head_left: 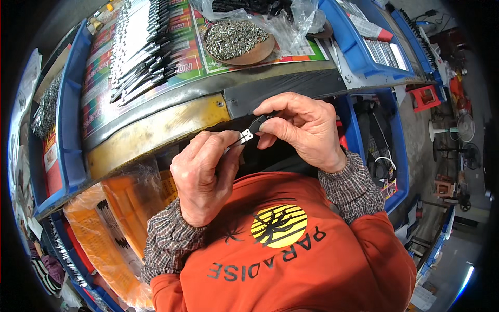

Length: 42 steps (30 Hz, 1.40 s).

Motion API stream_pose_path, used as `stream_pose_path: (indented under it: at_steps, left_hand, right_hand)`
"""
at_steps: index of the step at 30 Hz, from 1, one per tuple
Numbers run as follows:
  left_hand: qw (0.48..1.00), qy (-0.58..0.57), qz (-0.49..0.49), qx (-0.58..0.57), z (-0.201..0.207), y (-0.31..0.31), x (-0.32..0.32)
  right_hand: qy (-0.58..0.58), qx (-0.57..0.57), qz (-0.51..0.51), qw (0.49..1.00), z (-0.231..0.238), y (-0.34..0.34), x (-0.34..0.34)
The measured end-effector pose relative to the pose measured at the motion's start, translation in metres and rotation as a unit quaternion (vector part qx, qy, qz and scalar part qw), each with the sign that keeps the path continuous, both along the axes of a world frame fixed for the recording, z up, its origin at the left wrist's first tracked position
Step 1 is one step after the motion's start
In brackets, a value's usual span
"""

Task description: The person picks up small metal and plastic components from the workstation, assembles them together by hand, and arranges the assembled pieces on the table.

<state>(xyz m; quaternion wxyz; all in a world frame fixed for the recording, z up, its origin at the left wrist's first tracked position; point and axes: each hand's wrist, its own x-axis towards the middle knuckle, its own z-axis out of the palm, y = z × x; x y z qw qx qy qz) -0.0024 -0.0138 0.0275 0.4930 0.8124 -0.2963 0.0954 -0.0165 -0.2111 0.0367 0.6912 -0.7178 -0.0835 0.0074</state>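
In front of my chest, my left hand [200,169] pinches a small flat silver metal piece [246,137] with holes in its end. My right hand [309,127] is closed on a curved black handle piece [258,124]. The two pieces meet between my fingertips; I cannot tell whether they are joined. Past my hands, a shallow round bowl [259,53] holds many small metal pins [233,39]. Left of it, slim silver-and-black pieces [139,67] lie in a long overlapping row on the bench.
The bench has a worn yellow and black front edge [156,127]. Blue bins stand at the left [71,125], at the back right [358,47] and below the bench at right [397,151]. Clear plastic [293,26] lies behind the bowl. An orange crate [130,203] is at lower left.
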Motion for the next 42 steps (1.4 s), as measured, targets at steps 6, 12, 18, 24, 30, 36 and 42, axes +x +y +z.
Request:
stream_pose_path:
  at_steps: [6, 12, 18, 24, 30, 36, 42]
  left_hand:
    - [1.000, -0.013, -0.008, -0.004, -0.005, 0.000, -0.001]
    - [1.000, -0.022, -0.013, 0.014, -0.009, 0.001, -0.001]
    - [0.998, -0.052, -0.017, 0.014, -0.019, 0.002, -0.002]
    - [0.999, -0.050, -0.014, -0.002, -0.025, 0.002, -0.007]
    - [0.999, -0.026, -0.029, 0.004, -0.031, 0.004, -0.010]
    - [0.999, -0.010, -0.039, 0.002, -0.035, 0.004, -0.015]
    - [1.000, -0.018, -0.022, 0.004, -0.045, 0.002, -0.023]
  right_hand:
    - [0.042, 0.018, 0.005, 0.999, -0.002, 0.005, 0.000]
    - [0.089, 0.036, 0.066, 0.993, -0.006, 0.001, 0.007]
    - [0.068, 0.056, 0.113, 0.990, -0.019, 0.000, 0.010]
    - [0.035, 0.017, 0.126, 0.991, -0.023, 0.000, 0.006]
    - [0.055, -0.003, 0.132, 0.990, -0.029, -0.004, -0.003]
    - [-0.056, -0.150, 0.144, 0.977, -0.030, -0.008, -0.004]
    - [-0.074, -0.169, 0.138, 0.973, -0.041, -0.007, -0.012]
